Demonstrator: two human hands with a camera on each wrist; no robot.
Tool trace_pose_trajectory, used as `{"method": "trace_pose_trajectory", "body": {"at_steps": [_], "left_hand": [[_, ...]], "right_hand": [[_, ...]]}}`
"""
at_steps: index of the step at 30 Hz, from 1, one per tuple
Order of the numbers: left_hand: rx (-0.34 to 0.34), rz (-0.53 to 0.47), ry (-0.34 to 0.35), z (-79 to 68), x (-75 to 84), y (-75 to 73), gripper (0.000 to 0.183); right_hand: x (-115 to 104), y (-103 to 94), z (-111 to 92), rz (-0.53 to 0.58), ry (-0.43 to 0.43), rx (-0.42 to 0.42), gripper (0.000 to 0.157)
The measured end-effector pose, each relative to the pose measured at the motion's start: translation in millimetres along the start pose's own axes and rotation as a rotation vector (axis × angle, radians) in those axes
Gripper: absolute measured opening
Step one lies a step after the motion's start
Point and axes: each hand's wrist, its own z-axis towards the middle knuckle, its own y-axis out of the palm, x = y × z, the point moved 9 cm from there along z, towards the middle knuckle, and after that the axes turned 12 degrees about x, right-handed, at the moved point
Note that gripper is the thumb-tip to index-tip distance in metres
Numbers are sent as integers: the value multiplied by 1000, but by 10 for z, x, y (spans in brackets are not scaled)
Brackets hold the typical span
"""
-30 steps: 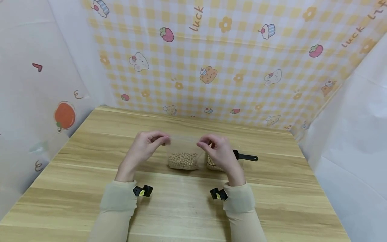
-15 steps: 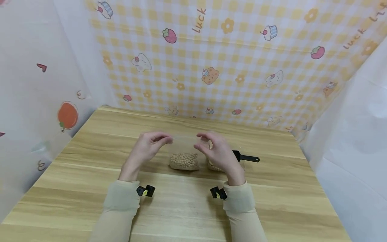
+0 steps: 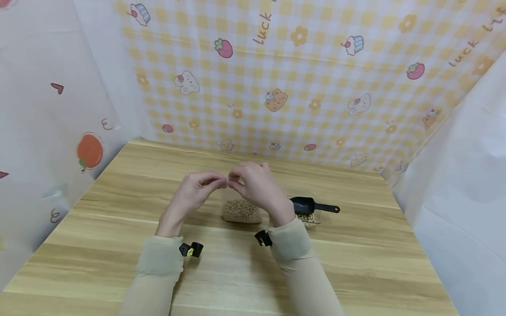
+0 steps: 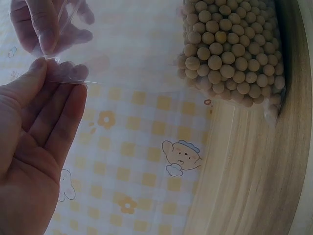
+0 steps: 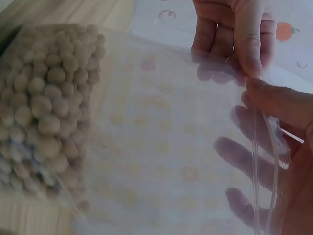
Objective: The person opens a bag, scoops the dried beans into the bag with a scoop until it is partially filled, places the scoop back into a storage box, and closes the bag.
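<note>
A clear zip bag (image 4: pixel 137 49) stands upright on the table, its lower part filled with round beige beans (image 3: pixel 240 210). My left hand (image 3: pixel 193 189) pinches the bag's top left corner between thumb and fingers. Close beside it, my right hand (image 3: pixel 254 183) pinches the zip strip (image 5: pixel 255 161) at the same corner with thumb and forefinger. Its other fingers spread behind the clear film in the right wrist view. The bag's upper right part is hidden behind the right hand in the head view.
Right of the bag is a clear container (image 3: pixel 317 218) with more beans, partly covered by my right forearm. A black scoop (image 3: pixel 304 205) lies on it, handle pointing right. Behind the wooden table (image 3: pixel 221 281) hangs a yellow checked cloth (image 3: pixel 245 79).
My right hand has let go of the bag's top right corner and moved left along the top edge to the left hand. The container and scoop show more now. My left hand keeps its pinch.
</note>
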Motion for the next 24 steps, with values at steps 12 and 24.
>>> {"method": "trace_pose_trajectory", "body": {"at_steps": [12,24], "left_hand": [[-6,7,10,-8,11,24,16],[-9,10,6,-7,0,21,16]], "right_hand": [[6,-9,0,97,-16,73,6],[95,-6,-25,48,33,5,7]]}}
